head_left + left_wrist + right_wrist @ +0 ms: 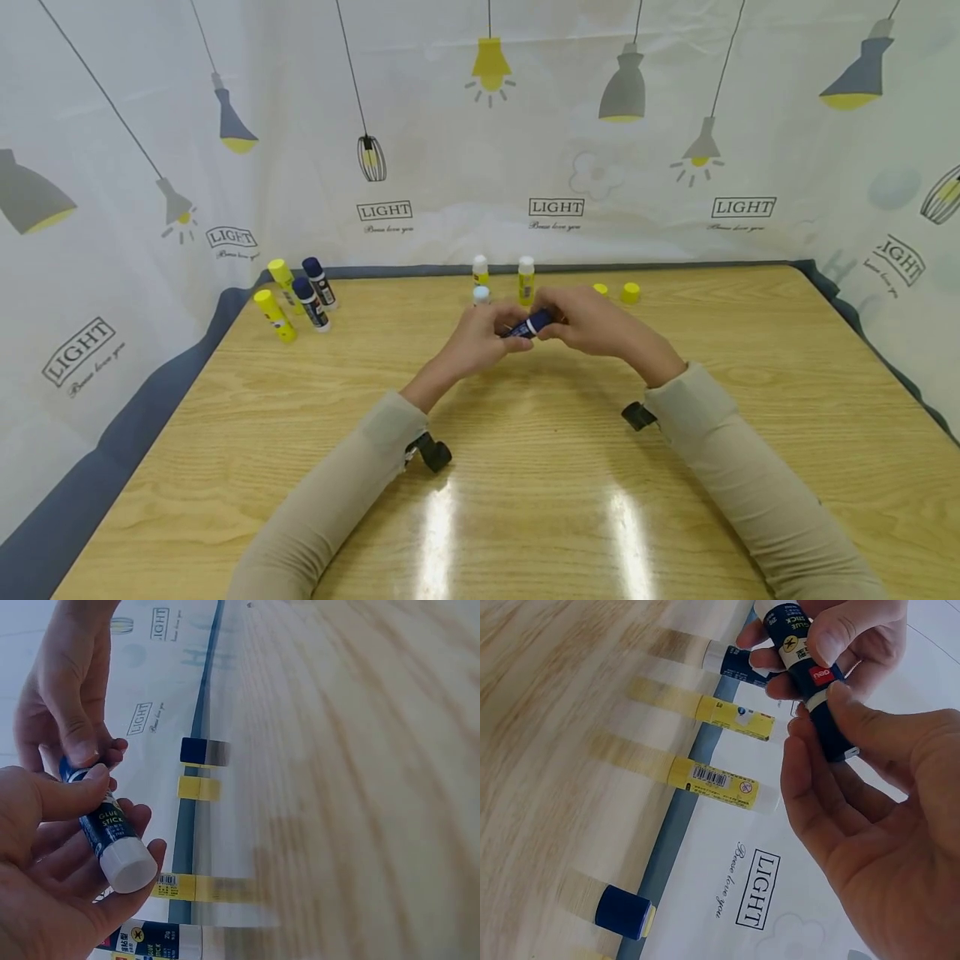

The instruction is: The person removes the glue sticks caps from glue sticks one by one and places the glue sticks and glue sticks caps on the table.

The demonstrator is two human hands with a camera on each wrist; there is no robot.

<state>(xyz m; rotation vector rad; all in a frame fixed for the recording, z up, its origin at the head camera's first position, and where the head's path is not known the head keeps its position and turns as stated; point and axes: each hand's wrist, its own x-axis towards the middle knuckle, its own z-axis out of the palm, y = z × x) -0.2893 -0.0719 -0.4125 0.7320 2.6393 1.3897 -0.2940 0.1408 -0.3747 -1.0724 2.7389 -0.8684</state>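
Observation:
My left hand grips a dark blue glue stick by its labelled body, and the white base points down to the left. The thumb and fingers of my right hand pinch its dark blue cap at the other end. A white band shows between body and cap in the right wrist view. Just behind the hands stand two yellow glue sticks with white tops and no caps. Beside them is a third white-topped stick, dark blue in the right wrist view, partly hidden by my left hand.
At the back left stand two yellow glue sticks and two dark blue ones, all capped. Two yellow caps sit at the back right. A loose dark blue cap stands near the table's back edge, against the printed curtain.

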